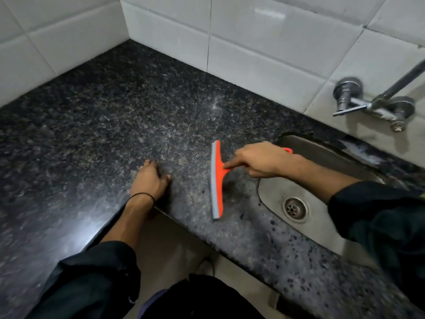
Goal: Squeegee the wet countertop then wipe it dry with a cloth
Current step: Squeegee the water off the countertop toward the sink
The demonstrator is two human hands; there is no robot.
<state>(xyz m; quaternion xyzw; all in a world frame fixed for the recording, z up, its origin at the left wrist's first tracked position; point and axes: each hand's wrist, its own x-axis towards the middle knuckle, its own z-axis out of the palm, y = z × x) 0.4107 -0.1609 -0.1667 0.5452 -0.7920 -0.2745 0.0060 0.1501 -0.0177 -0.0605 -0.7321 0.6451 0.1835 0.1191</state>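
Squeegee [217, 180] work is the step in hand, and the next stroke turns on how the blade lies against the sink.

Nearest the camera, two dark sleeves [96, 279] reach over the front edge of the speckled granite bench [96, 116]. The left hand [149, 180] rests palm down near that front edge, fingers [150, 163] spread loosely and gripping nothing; a thin black band [141, 196] circles the wrist.

Just to its right stands the orange squeegee, its grey rubber blade [214, 180] touching the bench. The blade's long axis runs roughly near to far, from close to the front edge back toward the wall. Its handle [287, 150] points right, toward the sink [326, 155], and the right hand [262, 160] is closed around it, forefinger stretched along the neck onto the orange head.

So the tool is in the right hand, with the sink immediately behind that hand; the drain [295, 207] sits just past the bench's cut edge. Judging by this, a pull to the right would carry water straight into the basin.

Farther back, a chrome tap [372, 104] is fixed to the white tiled wall [264, 42]. No cloth is in sight.
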